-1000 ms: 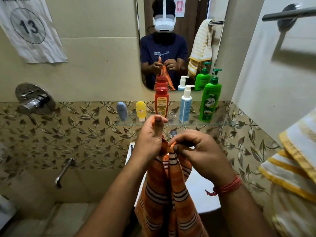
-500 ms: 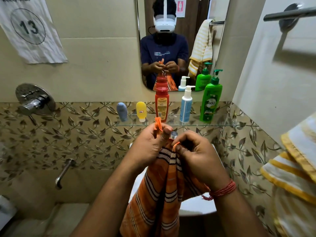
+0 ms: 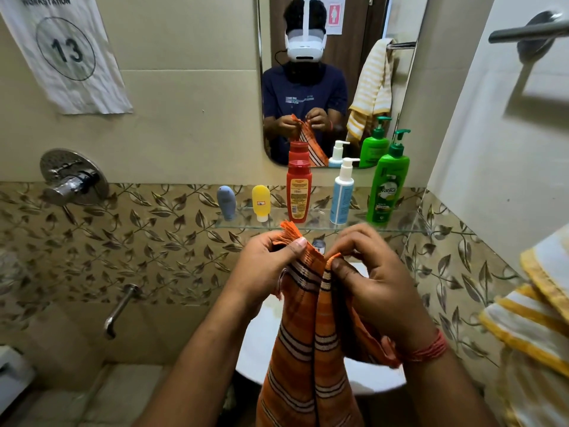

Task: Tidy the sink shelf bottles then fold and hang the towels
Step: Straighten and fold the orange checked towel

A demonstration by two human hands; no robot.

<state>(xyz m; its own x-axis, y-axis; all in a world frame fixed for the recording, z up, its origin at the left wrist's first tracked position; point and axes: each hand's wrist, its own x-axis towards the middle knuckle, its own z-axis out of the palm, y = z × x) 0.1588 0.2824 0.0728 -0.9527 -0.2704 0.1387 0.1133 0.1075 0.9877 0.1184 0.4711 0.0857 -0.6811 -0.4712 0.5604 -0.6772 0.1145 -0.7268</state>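
1. Nearest, at the lower centre of the frame, an orange striped towel (image 3: 311, 343) hangs down in long folds from both hands, in front of a white sink basin (image 3: 261, 337).
2. The left hand (image 3: 268, 266) pinches one top corner of the towel, thumb pressed over the cloth, with the frayed orange fringe sticking up above the fingers.
3. The right hand (image 3: 369, 278) pinches the other top edge just beside it, fingers curled; the two hands are close together but not touching. A red thread band (image 3: 428, 349) circles the right wrist.
4. At the right edge, a yellow-and-white striped towel (image 3: 535, 318) hangs partly in frame, below a metal towel bar (image 3: 523, 32) at the upper right.
5. Behind the hands, a glass shelf (image 3: 400, 221) carries five upright bottles in a row, left to right: a grey-blue tube (image 3: 226, 202), a yellow tube (image 3: 261, 202), a red bottle (image 3: 298, 192), a white-and-blue pump bottle (image 3: 342, 192) and a green pump bottle (image 3: 389, 183).
6. At the left, a chrome wall valve (image 3: 72, 180) sits above a spout (image 3: 121, 306).
7. Farthest, a mirror (image 3: 406, 87) at top centre and a paper sign numbered 13 (image 3: 66, 50) at the upper left.
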